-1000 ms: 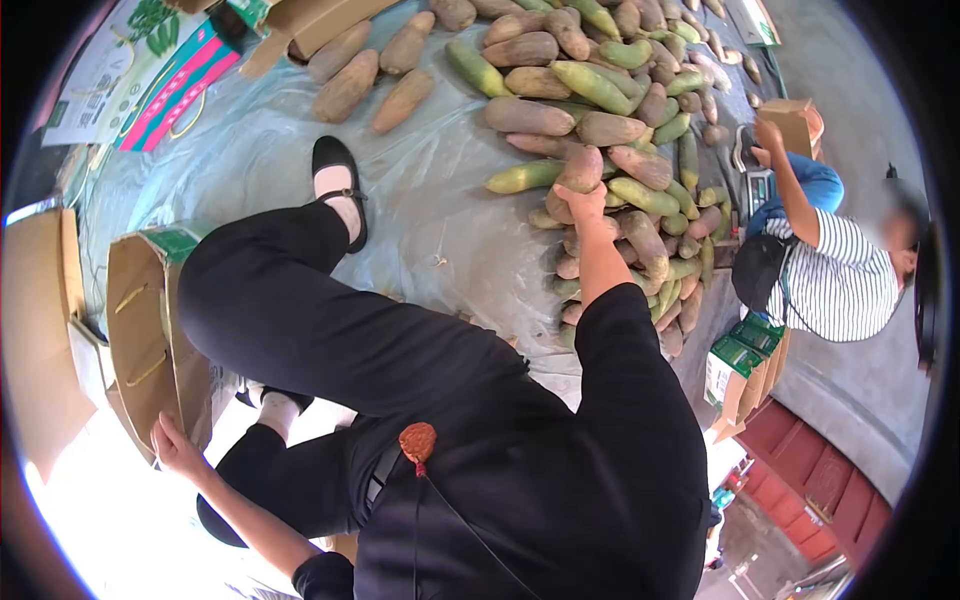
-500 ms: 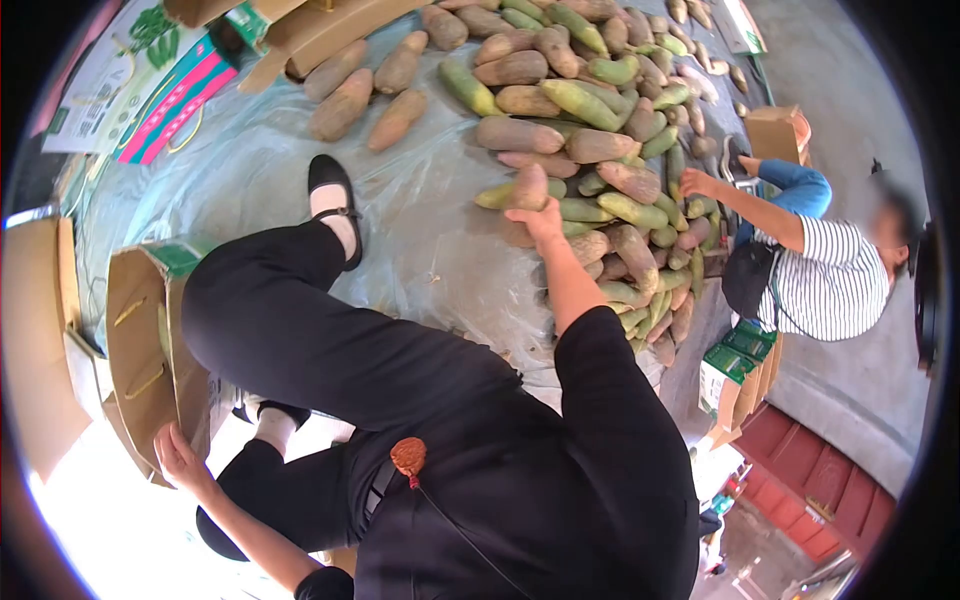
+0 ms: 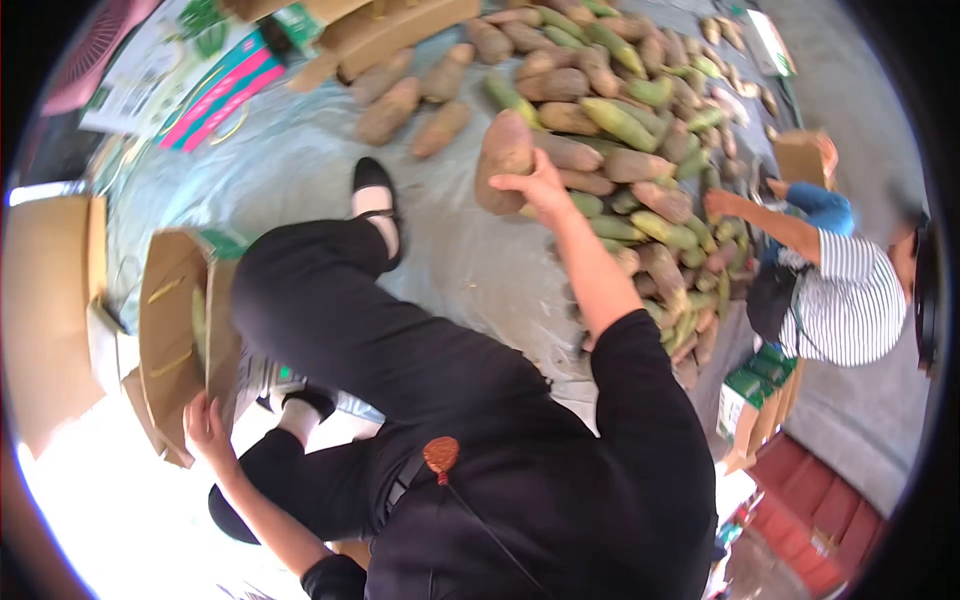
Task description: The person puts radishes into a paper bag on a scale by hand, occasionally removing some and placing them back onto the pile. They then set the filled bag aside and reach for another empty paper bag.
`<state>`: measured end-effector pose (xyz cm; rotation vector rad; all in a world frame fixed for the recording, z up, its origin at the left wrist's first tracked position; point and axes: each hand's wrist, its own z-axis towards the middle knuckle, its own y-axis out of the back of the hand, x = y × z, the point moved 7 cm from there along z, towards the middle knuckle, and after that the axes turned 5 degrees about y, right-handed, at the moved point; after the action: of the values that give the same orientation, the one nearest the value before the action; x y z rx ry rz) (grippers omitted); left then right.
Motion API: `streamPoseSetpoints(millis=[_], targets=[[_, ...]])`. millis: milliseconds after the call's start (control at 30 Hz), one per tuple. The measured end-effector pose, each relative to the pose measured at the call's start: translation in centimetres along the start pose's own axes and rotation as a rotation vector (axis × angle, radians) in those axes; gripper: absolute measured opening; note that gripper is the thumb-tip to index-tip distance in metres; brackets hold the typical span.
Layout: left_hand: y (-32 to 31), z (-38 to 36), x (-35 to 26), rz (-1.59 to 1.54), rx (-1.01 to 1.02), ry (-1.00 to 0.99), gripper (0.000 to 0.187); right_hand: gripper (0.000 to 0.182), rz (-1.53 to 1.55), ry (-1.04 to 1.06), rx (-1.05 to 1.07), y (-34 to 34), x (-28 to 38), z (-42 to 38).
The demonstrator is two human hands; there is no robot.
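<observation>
My right hand (image 3: 540, 190) is closed round a large soil-brown radish (image 3: 503, 150), held up just left of the heap. My left hand (image 3: 207, 430), fingers bent, is at the lower rim of an open cardboard box (image 3: 172, 330) with yellow cord handles and a green edge. Something pale green (image 3: 199, 315) shows inside that box. Beside my right arm lies a big heap of radishes (image 3: 640, 165), some green, some pinkish brown. Several more radishes (image 3: 388, 110) lie apart at the top.
Clear plastic sheeting (image 3: 470, 270) covers the floor. Printed cartons (image 3: 185, 75) and a brown box (image 3: 405, 35) stand at the upper left. A person in a striped shirt (image 3: 850, 300) reaches into the heap's right side. Green-topped boxes (image 3: 760, 385) stand below that person.
My right hand has lifted the radish off the heap and moved it up and left in view. My left hand stays by the box rim. The whole view has shifted slightly.
</observation>
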<state>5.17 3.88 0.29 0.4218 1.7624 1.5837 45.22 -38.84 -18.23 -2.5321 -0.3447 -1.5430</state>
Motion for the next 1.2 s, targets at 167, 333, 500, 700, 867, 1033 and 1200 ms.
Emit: streamPoseSetpoints(millis=[167,333,500,700,867,1033,1200], targets=[[0.1,0.1,-0.7,-0.040,0.044,0.079,0.021,0.090,-0.059,0.231,0.213,-6.9,7.5,1.5],[0.3,0.1,-1.6,0.025,0.062,0.053,0.028,0.077,-0.105,0.437,0.463,-17.1,16.1,-0.8],[0.4,0.0,-1.6,0.059,0.044,-0.023,0.027,0.076,-0.175,0.600,0.710,-28.0,23.5,-5.9],[0.6,0.2,-1.8,0.044,0.065,-0.064,0.026,0.073,-0.533,1.014,1.106,-41.7,24.5,-12.0],[-0.3,0.0,-0.8,0.010,0.118,-0.064,0.028,0.055,-1.037,1.048,1.265,-49.1,18.4,-15.8],[-0.8,0.2,-0.6,0.003,0.134,-0.173,0.028,0.038,-1.361,1.134,1.040,-53.9,8.4,-14.8],[-0.9,0.4,-0.4,-0.024,0.095,-0.194,0.025,0.034,-1.819,1.045,0.910,-54.3,3.4,-12.5]])
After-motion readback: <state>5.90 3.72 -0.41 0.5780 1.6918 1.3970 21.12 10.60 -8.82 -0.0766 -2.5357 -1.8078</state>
